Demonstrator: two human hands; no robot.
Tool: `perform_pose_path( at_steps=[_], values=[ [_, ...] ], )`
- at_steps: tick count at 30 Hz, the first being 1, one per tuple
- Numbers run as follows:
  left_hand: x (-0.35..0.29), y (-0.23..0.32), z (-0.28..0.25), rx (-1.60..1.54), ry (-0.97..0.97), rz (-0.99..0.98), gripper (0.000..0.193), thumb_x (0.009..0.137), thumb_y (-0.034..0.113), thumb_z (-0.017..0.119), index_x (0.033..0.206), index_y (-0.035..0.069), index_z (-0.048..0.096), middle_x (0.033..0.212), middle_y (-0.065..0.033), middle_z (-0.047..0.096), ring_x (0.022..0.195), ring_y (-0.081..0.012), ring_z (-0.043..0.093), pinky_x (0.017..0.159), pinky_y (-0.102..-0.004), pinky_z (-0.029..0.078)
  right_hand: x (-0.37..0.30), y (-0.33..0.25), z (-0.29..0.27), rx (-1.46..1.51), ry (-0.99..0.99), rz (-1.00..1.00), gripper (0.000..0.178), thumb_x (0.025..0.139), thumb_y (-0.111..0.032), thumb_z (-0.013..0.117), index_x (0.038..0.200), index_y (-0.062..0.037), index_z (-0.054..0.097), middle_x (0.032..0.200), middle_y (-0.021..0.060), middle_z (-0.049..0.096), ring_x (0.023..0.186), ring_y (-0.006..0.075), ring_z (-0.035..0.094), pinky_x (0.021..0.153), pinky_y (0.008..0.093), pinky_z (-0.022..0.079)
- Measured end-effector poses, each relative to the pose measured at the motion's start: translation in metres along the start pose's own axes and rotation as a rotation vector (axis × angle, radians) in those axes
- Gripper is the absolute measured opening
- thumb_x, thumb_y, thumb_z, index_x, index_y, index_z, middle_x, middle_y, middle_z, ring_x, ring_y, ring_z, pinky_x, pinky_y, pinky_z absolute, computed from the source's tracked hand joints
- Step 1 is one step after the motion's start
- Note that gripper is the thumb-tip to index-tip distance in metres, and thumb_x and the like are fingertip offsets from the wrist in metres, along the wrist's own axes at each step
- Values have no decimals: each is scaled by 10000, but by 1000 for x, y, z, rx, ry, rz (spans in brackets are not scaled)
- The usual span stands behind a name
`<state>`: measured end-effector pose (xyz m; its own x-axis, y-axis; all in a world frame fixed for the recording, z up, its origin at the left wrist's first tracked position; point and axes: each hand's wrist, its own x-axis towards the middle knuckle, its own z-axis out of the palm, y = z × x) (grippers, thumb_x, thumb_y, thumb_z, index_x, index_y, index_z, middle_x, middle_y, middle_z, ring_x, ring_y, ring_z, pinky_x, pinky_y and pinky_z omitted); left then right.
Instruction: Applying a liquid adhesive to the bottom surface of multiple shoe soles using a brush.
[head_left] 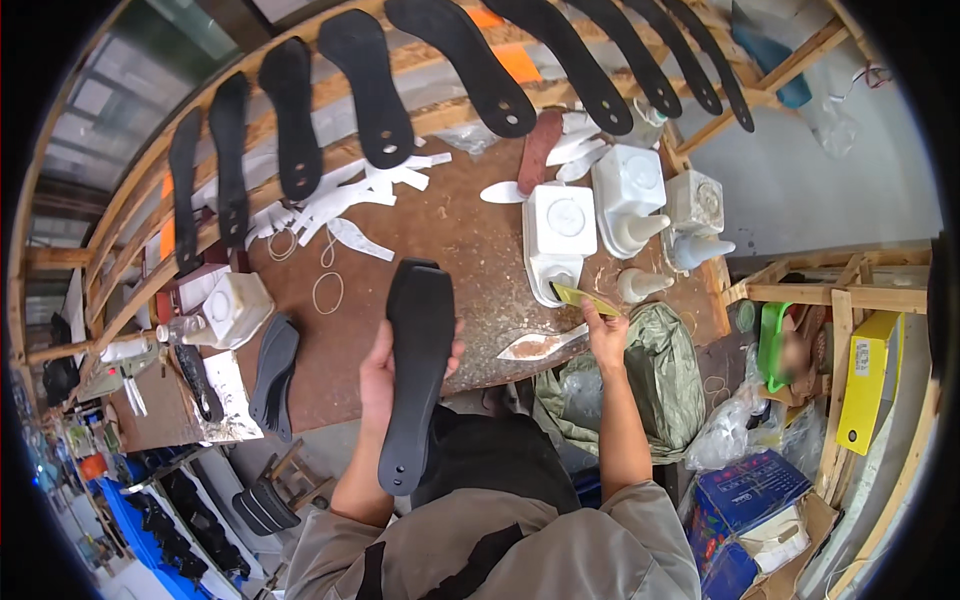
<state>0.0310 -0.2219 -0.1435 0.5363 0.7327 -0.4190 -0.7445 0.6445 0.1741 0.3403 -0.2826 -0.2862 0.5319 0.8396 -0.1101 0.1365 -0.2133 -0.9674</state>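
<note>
My left hand (pixel 376 368) is closed around a long black shoe sole (pixel 420 350), held upright over the table's near edge. The sole's wide end points away from me, and its narrow end has two small holes. In my right hand (pixel 607 338) is a flat yellow-handled brush (pixel 586 299). Its dark tip is at the cut opening of a white plastic jug (pixel 562 222) lying on the table; whatever is inside the jug is hard to see. Close to my right wrist, a white shoe-shaped piece (pixel 540 345) lies on the stained tabletop.
Several black soles (pixel 383 90) hang from a wooden rack along the far side. More white jugs (pixel 628 190) stand to the right. White scraps (pixel 345 195) litter the brown table (pixel 440 215). A stack of grey soles (pixel 274 375) sits left, a green sack (pixel 660 385) right.
</note>
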Motion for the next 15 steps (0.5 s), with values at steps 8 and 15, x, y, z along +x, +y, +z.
perform_pose_path(
  at_steps=[8, 15],
  values=[
    [52, -43, -37, 21, 213, -74, 626, 974, 431, 396, 1350, -68, 358, 1309, -276, 452, 1218, -426, 460, 1027, -492, 418, 3, 15, 13, -144, 25, -136, 156, 868, -84, 656, 988, 11, 684, 887, 86, 690, 796, 141, 625, 731, 268, 481],
    [71, -66, -56, 49, 214, -191, 606, 970, 393, 439, 1340, -80, 361, 1329, -274, 438, 1251, -393, 439, 1090, -466, 347, 3, 21, 10, 334, 75, 232, 117, 865, -93, 667, 878, 22, 680, 765, 69, 655, 545, 115, 553, 531, 242, 419]
  ],
)
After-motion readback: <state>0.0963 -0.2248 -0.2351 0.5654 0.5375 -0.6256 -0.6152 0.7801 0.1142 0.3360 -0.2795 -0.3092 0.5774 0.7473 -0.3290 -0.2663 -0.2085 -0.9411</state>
